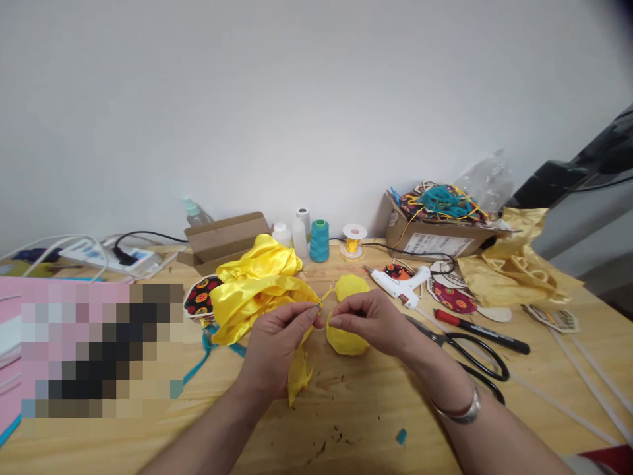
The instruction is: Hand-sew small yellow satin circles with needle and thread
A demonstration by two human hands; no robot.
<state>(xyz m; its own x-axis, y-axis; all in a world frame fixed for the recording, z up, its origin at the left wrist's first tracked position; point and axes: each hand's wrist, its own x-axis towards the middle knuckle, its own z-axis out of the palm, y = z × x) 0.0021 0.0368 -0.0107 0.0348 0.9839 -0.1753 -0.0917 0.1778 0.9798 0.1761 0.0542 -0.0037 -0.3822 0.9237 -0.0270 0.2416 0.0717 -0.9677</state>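
Observation:
My left hand point(284, 340) pinches the gathered end of a shiny yellow satin cloth point(260, 300), thumb on top. A short yellow cord end sticks up at its fingertips, and a strip of yellow fabric point(299, 379) hangs below. Close beside it, my right hand point(370, 320) has thumb and forefinger pressed together; whatever may be between them is too small to make out. Under and behind the right hand lie two rounded yellow fabric pieces point(346, 340), partly hidden by its fingers.
A white hot glue gun point(403, 287), black-handled scissors point(477, 356) and a red-and-black marker point(482, 331) lie to the right. Behind stand a teal thread cone point(319, 241), a spool of yellow cord point(353, 244) and a cardboard box point(430, 239) of scraps. Gold fabric point(514, 270) lies at far right.

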